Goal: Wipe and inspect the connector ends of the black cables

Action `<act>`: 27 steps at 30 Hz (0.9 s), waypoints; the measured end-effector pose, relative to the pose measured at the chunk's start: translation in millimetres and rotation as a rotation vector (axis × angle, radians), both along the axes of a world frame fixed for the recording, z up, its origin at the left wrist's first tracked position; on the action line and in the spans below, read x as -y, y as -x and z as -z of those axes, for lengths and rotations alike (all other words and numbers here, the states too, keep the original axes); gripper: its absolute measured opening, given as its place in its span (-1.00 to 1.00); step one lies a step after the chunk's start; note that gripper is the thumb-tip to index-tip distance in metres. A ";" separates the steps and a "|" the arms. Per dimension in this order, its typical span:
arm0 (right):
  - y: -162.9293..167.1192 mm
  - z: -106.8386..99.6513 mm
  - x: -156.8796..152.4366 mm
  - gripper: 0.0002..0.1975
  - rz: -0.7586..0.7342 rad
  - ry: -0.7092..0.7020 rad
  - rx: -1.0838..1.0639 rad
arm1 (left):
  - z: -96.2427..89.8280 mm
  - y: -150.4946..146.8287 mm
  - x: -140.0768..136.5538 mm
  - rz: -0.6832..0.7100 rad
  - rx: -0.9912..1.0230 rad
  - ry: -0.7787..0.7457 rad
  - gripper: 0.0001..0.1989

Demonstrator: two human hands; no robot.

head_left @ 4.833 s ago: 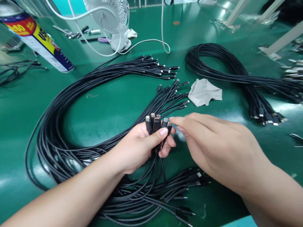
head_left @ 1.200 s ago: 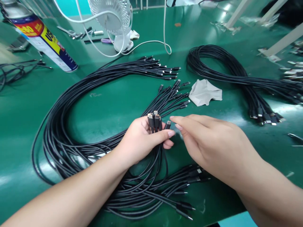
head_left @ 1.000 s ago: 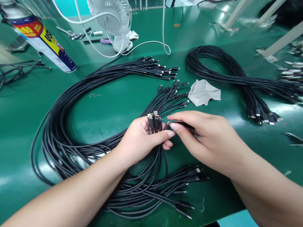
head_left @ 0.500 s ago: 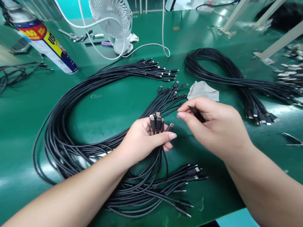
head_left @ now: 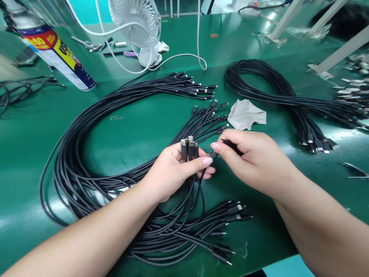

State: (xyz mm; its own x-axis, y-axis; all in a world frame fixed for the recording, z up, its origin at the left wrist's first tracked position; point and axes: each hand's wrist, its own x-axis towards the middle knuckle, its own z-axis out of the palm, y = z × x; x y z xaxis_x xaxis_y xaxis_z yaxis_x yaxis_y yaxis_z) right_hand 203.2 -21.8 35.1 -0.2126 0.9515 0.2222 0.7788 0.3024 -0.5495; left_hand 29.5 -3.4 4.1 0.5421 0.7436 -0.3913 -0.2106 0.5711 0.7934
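My left hand (head_left: 173, 171) grips a bunch of black cable connectors (head_left: 188, 148), plugs pointing up, above a big coil of black cables (head_left: 75, 154) on the green table. My right hand (head_left: 256, 159) pinches a small black piece (head_left: 232, 146) between thumb and fingers; its fingertips touch the rightmost connector (head_left: 213, 155) beside my left thumb. More loose cable ends (head_left: 227, 215) lie fanned out under my wrists, and others (head_left: 213, 115) just behind the hands.
A grey cloth (head_left: 246, 114) lies behind my right hand. A second cable bundle (head_left: 288, 96) runs to the right. At the back stand a white fan (head_left: 138, 27) with its white cord, a spray can (head_left: 54, 50) at left, and small tools (head_left: 98, 43).
My right hand lifted away toward the cloth with a small black piece, then came back down to the connector at my left thumb. The left hand kept its grip.
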 end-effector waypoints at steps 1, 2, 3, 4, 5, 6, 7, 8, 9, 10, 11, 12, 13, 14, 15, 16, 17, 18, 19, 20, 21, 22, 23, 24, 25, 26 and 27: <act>-2.1 1.5 -0.5 -0.71 0.003 -0.005 0.039 | 0.0 0.6 -0.1 0.012 0.018 0.008 -0.73; -3.8 3.1 -1.0 -0.71 0.004 -0.003 0.073 | -0.1 1.2 -0.4 0.026 0.039 0.025 -0.74; -5.1 4.6 -1.4 -0.71 0.003 0.007 0.100 | -0.2 1.7 -0.6 0.047 0.063 0.053 -0.74; -5.9 5.8 -1.7 -0.71 -0.001 0.024 0.118 | -0.5 2.2 -0.9 0.073 0.087 0.088 -0.73; -6.3 6.6 -2.0 -0.71 -0.009 0.047 0.128 | -0.8 2.6 -1.1 0.103 0.106 0.122 -0.73; -6.4 6.8 -2.3 -0.70 -0.020 0.071 0.133 | -1.1 2.9 -1.3 0.130 0.115 0.150 -0.72; -6.4 6.5 -2.5 -0.70 -0.029 0.084 0.134 | -1.5 3.2 -1.4 0.152 0.117 0.166 -0.72; -6.4 5.8 -2.6 -0.70 -0.028 0.082 0.139 | -1.7 3.5 -1.6 0.170 0.113 0.172 -0.72; -6.6 4.7 -2.6 -0.70 -0.013 0.058 0.147 | -1.9 3.8 -1.7 0.183 0.108 0.172 -0.71; -7.0 3.5 -2.5 -0.70 0.015 0.020 0.156 | -2.0 4.0 -1.8 0.192 0.106 0.167 -0.71; -7.6 2.2 -2.2 -0.71 0.053 -0.026 0.158 | -2.0 4.2 -1.9 0.198 0.108 0.162 -0.71; -8.1 1.0 -1.6 -0.72 0.088 -0.065 0.149 | -2.1 4.3 -2.1 0.199 0.111 0.159 -0.72; -8.5 -0.1 -0.8 -0.75 0.115 -0.092 0.123 | -2.0 4.4 -2.2 0.195 0.111 0.159 -0.73; -8.5 -0.8 0.3 -0.80 0.128 -0.108 0.079 | -2.0 4.4 -2.3 0.187 0.108 0.158 -0.74; -8.0 -1.3 1.5 -0.86 0.128 -0.115 0.021 | -1.9 4.3 -2.4 0.178 0.103 0.155 -0.75; -7.0 -1.4 2.7 -0.91 0.120 -0.112 -0.042 | -1.8 4.1 -2.5 0.175 0.098 0.153 -0.76; -5.3 -1.3 4.0 -0.93 0.102 -0.098 -0.102 | -1.6 3.7 -2.4 0.176 0.094 0.149 -0.75; -3.1 -0.9 5.0 -0.93 0.075 -0.072 -0.156 | -1.3 3.3 -2.3 0.180 0.092 0.142 -0.74; -0.7 -0.4 5.8 -0.92 0.044 -0.040 -0.204 | -1.0 2.8 -2.1 0.181 0.090 0.134 -0.73; 1.8 0.2 6.3 -0.91 0.009 -0.004 -0.245 | -0.7 2.3 -2.0 0.177 0.089 0.126 -0.73; 4.2 0.8 6.6 -0.91 -0.024 0.032 -0.280 | -0.3 1.7 -1.8 0.172 0.092 0.117 -0.73; 6.2 1.2 6.6 -0.91 -0.050 0.061 -0.308 | 0.0 1.3 -1.6 0.169 0.096 0.111 -0.73; 7.7 1.4 6.5 -0.90 -0.064 0.079 -0.327 | 0.2 0.9 -1.5 0.169 0.100 0.109 -0.74; 8.7 1.3 6.3 -0.89 -0.068 0.090 -0.338 | 0.3 0.7 -1.5 0.171 0.106 0.114 -0.74; 9.1 1.0 6.0 -0.87 -0.067 0.100 -0.342 | 0.2 0.7 -1.5 0.170 0.112 0.123 -0.74; 9.2 0.6 5.8 -0.85 -0.065 0.108 -0.344 | 0.0 0.8 -1.5 0.168 0.120 0.137 -0.74; 8.9 -0.1 5.7 -0.84 -0.062 0.110 -0.343 | -0.3 1.1 -1.6 0.162 0.127 0.153 -0.74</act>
State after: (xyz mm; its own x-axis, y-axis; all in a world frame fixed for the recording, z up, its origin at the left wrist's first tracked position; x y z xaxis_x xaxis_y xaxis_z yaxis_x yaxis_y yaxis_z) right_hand 194.3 -27.5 35.2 -0.2014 0.9614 0.1876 0.5257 0.2677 -0.8075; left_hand 28.4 -1.8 4.4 0.7015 0.5803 -0.4137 -0.1994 0.7170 0.6679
